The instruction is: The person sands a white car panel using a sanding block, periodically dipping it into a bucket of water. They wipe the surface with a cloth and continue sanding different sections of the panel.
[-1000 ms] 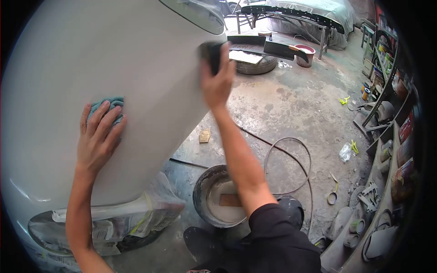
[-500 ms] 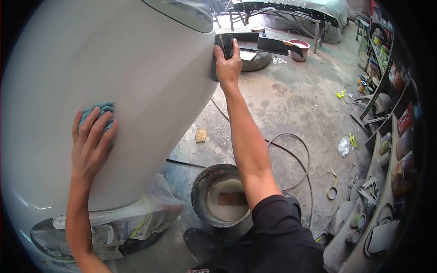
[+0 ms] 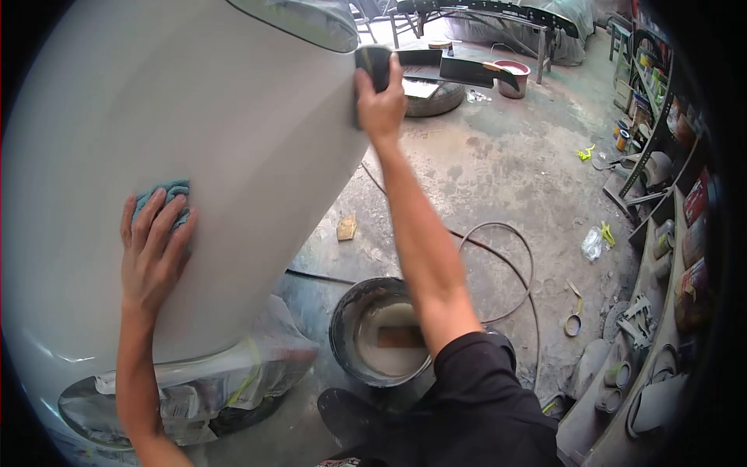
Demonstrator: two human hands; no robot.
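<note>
A light grey car panel (image 3: pixel 233 148) fills the left side, with a masked headlight (image 3: pixel 179 397) at its lower end. My left hand (image 3: pixel 156 241) presses a folded blue cloth (image 3: pixel 175 191) onto the panel, its fingers over the cloth. Near the panel's right edge, just below the glass (image 3: pixel 319 19), my right hand (image 3: pixel 381 101) grips a dark block (image 3: pixel 374 64), thumb and fingers on either side of it. The block's contact with the panel is partly hidden by the hand.
Below my right arm stands a black bucket (image 3: pixel 338 335) of murky liquid with a brown block (image 3: pixel 399 336) inside. A hose (image 3: pixel 529 268) loops over the floor. Shelves with cans (image 3: pixel 661 117) line the right. A red bucket (image 3: pixel 511 82) and a tyre (image 3: pixel 440 103) stand farther back.
My right hand and the dark block have shifted slightly left and up along the panel's edge. My left hand remains on the cloth. The whole view has moved a little.
</note>
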